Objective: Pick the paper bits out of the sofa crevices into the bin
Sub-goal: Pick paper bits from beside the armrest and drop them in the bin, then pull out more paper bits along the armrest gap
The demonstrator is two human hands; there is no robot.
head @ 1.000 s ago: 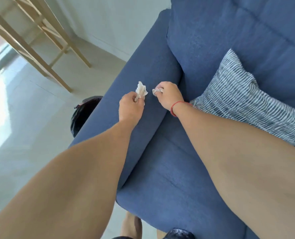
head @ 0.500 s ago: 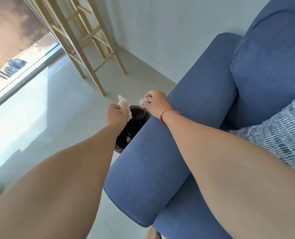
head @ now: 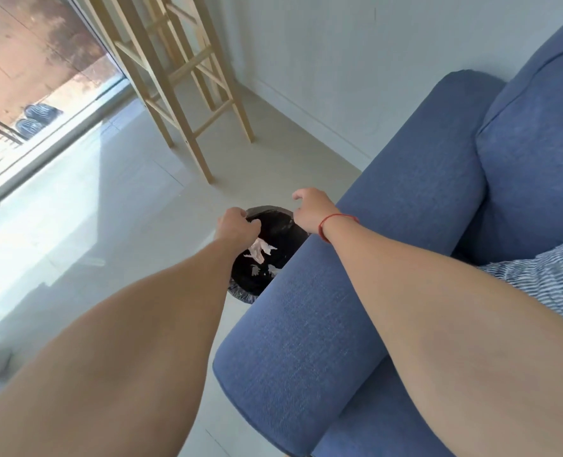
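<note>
- Pale wooden stool legs (head: 187, 103) stand on the tiled floor.
- Left hand (head: 238, 225) hovers over the round black-lined bin (head: 275, 225), fingers loosely curled, holding nothing.
- White crumpled paper bits (head: 259, 251) lie inside it.
- Right hand (head: 313, 209) is spread, empty, beside the blue fabric sofa armrest (head: 355, 291).

Two bare forearms, no sleeves.

Left hand (head: 237, 225) and arm uncovered from fingers back to the frame edge, without ring, watch or band. Right hand (head: 311, 209) likewise bare, with a thin red string bracelet (head: 331, 222) looped once around the wrist, slightly slack, a small knot or tail on its lower side. No gloves on either.
</note>
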